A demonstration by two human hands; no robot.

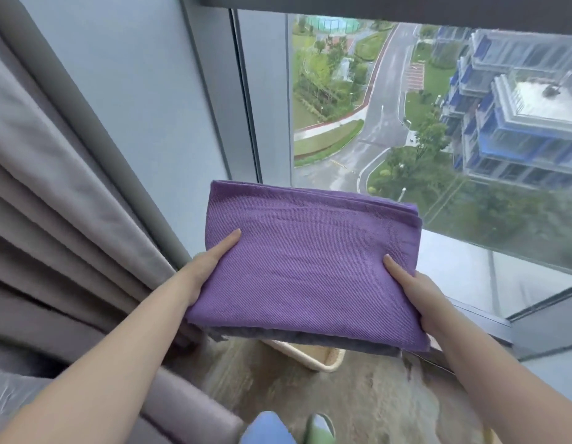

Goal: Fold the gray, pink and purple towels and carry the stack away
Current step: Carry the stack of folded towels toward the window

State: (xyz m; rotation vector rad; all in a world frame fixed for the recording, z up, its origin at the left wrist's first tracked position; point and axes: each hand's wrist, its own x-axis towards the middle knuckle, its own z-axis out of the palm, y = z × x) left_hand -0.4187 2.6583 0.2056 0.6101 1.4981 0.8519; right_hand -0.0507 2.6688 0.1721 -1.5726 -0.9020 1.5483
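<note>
A folded purple towel (307,264) lies on top of a stack held in the air in front of a window. Under its near edge a gray towel (310,339) shows as a dark strip. No pink towel is visible. My left hand (207,267) grips the stack's left side, thumb lying on top and fingers hidden beneath. My right hand (419,290) grips the right side the same way, thumb on the purple cloth.
A cream basket (323,360) stands on the wooden floor below the stack. Gray curtains (54,219) hang at the left. A floor-to-ceiling window (438,123) is directly ahead, its low frame at the right. A gray padded edge is at bottom left.
</note>
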